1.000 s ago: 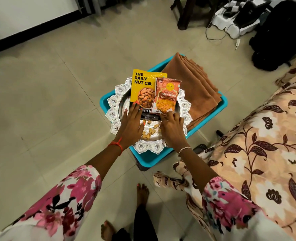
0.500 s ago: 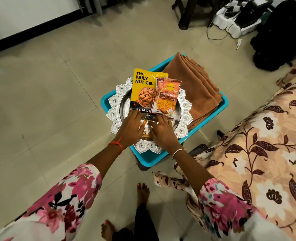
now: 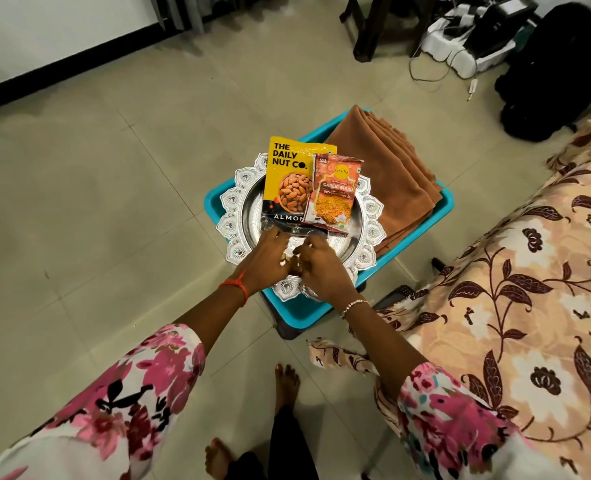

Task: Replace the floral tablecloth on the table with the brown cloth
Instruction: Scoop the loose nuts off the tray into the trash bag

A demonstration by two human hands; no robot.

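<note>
The folded brown cloth lies on the far right part of a teal tub on the floor. The floral tablecloth covers the table on my right and hangs down toward the floor. Also on the tub is a silver tray with a yellow almond pack and an orange bhujia pack. Both my hands meet at the tray's near side. My left hand rests on a small clear packet of snack pieces. The curled fingers of my right hand pinch it.
A dark remote lies on the floor between tub and table. At the back right are a black bag, cables with white devices and a dark furniture leg. My bare feet stand on pale tiles.
Both hands have slid toward each other over the tray's near side and now cover the small snack pieces. The right fingers went from flat to curled.
</note>
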